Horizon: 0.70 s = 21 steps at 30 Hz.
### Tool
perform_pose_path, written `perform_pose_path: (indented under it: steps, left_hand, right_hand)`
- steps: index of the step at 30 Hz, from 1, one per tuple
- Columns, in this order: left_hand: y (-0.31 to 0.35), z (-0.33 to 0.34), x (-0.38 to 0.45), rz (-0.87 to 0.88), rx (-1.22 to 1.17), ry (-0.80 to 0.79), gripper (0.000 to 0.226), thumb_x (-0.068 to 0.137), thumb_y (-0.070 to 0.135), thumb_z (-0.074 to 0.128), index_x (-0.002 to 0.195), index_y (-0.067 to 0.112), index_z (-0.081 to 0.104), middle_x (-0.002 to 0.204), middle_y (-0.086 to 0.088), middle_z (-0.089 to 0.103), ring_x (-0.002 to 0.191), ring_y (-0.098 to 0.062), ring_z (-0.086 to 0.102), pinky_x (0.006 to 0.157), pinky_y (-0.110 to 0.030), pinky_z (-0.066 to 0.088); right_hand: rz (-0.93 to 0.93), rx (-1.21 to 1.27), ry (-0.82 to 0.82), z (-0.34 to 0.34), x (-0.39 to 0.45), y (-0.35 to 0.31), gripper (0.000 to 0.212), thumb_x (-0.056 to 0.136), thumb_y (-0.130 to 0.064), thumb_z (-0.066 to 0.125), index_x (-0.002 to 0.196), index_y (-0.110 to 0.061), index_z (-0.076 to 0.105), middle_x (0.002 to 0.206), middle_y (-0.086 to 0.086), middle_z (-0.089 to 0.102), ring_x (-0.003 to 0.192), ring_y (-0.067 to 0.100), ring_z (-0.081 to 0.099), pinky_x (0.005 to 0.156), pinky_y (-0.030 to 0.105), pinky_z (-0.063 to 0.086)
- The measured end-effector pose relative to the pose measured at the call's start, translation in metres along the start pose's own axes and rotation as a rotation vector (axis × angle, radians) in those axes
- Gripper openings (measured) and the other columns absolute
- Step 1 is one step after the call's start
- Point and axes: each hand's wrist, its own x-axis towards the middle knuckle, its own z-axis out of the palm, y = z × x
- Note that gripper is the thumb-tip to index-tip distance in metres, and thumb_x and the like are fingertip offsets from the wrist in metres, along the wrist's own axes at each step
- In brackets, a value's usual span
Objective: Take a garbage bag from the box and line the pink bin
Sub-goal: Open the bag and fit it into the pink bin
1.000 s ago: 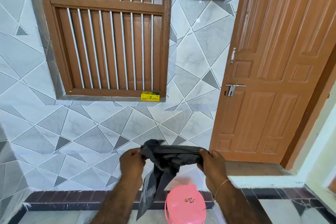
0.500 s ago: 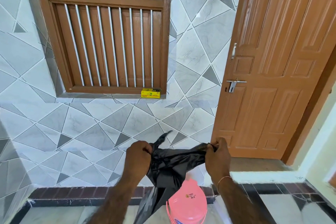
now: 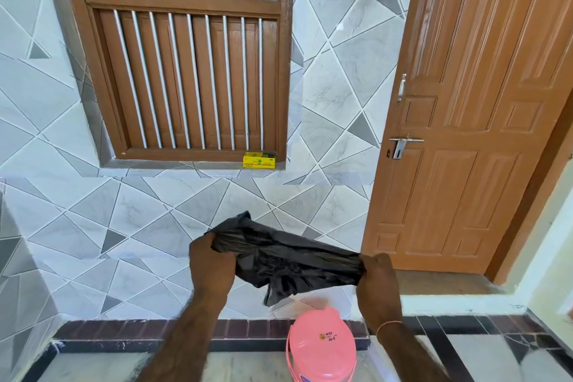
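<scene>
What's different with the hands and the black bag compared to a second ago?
Both hands, left hand and right hand, pulled the crumpled black plastic garbage bag wider apart; its hanging tail is drawn up shorter. Both still grip it. The lidded pink plastic bin and the yellow cardboard box stayed put.

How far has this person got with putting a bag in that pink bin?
Done: a black garbage bag is out of the yellow box, which sits on the window ledge. In hand: the left hand and right hand grip the bag's ends, stretched between them above the pink bin. Left: the bag looks still bunched, the bin's lid is on, and no bag lines it.
</scene>
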Motion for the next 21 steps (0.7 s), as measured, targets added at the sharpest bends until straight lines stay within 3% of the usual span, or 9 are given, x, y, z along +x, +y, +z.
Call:
perform_pose_path:
  steps: [3, 5, 8, 10, 12, 13, 14, 16, 21]
  left_hand:
    - [-0.002, -0.003, 0.004, 0.024, 0.077, -0.031, 0.034, 0.081, -0.015, 0.055, 0.098, 0.014, 0.057, 0.085, 0.006, 0.054, 0.088, -0.025, 0.054, 0.079, -0.03, 0.048]
    - [-0.007, -0.003, 0.009, 0.019, 0.166, -0.058, 0.048, 0.08, -0.014, 0.055, 0.121, 0.011, 0.055, 0.117, -0.007, 0.054, 0.109, -0.029, 0.055, 0.097, -0.039, 0.049]
    - [-0.006, 0.002, 0.006, 0.051, 0.184, -0.114, 0.056, 0.082, -0.012, 0.053, 0.133, 0.01, 0.048, 0.133, -0.01, 0.047, 0.121, -0.029, 0.05, 0.106, -0.036, 0.041]
    - [-0.002, 0.006, 0.001, 0.094, 0.149, -0.176, 0.057, 0.082, -0.012, 0.052, 0.134, 0.014, 0.049, 0.133, -0.005, 0.047, 0.121, -0.024, 0.048, 0.106, -0.029, 0.038]
    - [0.003, 0.011, -0.006, 0.14, 0.15, -0.249, 0.055, 0.085, -0.009, 0.053, 0.132, 0.019, 0.05, 0.131, 0.002, 0.047, 0.118, -0.017, 0.047, 0.105, -0.026, 0.037]
    - [0.006, 0.014, -0.01, 0.159, 0.157, -0.289, 0.056, 0.084, -0.01, 0.053, 0.131, 0.021, 0.051, 0.129, 0.005, 0.046, 0.115, -0.013, 0.046, 0.104, -0.024, 0.036]
    - [0.008, 0.017, -0.013, 0.164, 0.162, -0.329, 0.059, 0.082, -0.013, 0.052, 0.131, 0.021, 0.051, 0.128, 0.007, 0.046, 0.114, -0.01, 0.043, 0.104, -0.022, 0.034]
    - [0.015, 0.023, -0.021, 0.166, 0.149, -0.401, 0.07, 0.076, -0.019, 0.045, 0.134, 0.02, 0.051, 0.13, 0.008, 0.046, 0.116, -0.008, 0.041, 0.104, -0.019, 0.03]
    - [0.032, 0.017, -0.035, 0.156, 0.054, -0.506, 0.069, 0.076, -0.021, 0.038, 0.12, 0.028, 0.06, 0.117, 0.017, 0.057, 0.104, -0.004, 0.056, 0.097, -0.019, 0.044]
  right_hand:
    - [0.101, -0.067, -0.007, -0.002, -0.001, 0.018, 0.025, 0.082, 0.008, 0.053, 0.098, -0.003, 0.069, 0.092, 0.015, 0.056, 0.077, 0.032, 0.056, 0.076, 0.042, 0.055]
    - [0.187, -0.052, -0.048, -0.003, -0.002, 0.029, 0.022, 0.085, 0.002, 0.049, 0.09, -0.006, 0.069, 0.093, 0.015, 0.059, 0.077, 0.029, 0.056, 0.076, 0.043, 0.056]
    - [0.262, -0.185, -0.132, -0.002, -0.007, 0.03, 0.024, 0.083, 0.0, 0.052, 0.101, -0.011, 0.064, 0.108, 0.016, 0.055, 0.092, 0.032, 0.053, 0.083, 0.045, 0.053]
    - [0.133, -0.313, -0.01, -0.004, -0.007, 0.018, 0.035, 0.072, 0.003, 0.061, 0.104, -0.009, 0.066, 0.106, 0.017, 0.056, 0.094, 0.035, 0.052, 0.079, 0.045, 0.05]
    - [-0.172, -0.151, 0.142, -0.006, -0.012, -0.01, 0.031, 0.065, 0.003, 0.063, 0.094, -0.007, 0.069, 0.094, 0.014, 0.06, 0.087, 0.032, 0.055, 0.076, 0.039, 0.049]
    - [-0.326, 0.015, 0.129, -0.007, -0.017, -0.029, 0.027, 0.068, 0.0, 0.057, 0.091, -0.01, 0.069, 0.092, 0.01, 0.062, 0.086, 0.026, 0.056, 0.078, 0.034, 0.047]
    - [-0.402, 0.202, 0.046, -0.005, -0.021, -0.048, 0.027, 0.073, -0.002, 0.05, 0.09, -0.012, 0.068, 0.092, 0.005, 0.063, 0.087, 0.02, 0.057, 0.081, 0.028, 0.046]
    - [-0.369, 0.475, -0.18, 0.002, -0.023, -0.076, 0.033, 0.078, -0.003, 0.044, 0.092, -0.017, 0.07, 0.094, -0.002, 0.069, 0.09, 0.011, 0.062, 0.087, 0.019, 0.047]
    - [-0.011, 0.582, -0.549, 0.024, -0.009, -0.07, 0.038, 0.088, 0.005, 0.046, 0.108, -0.017, 0.07, 0.104, -0.004, 0.067, 0.098, 0.01, 0.061, 0.095, 0.024, 0.045]
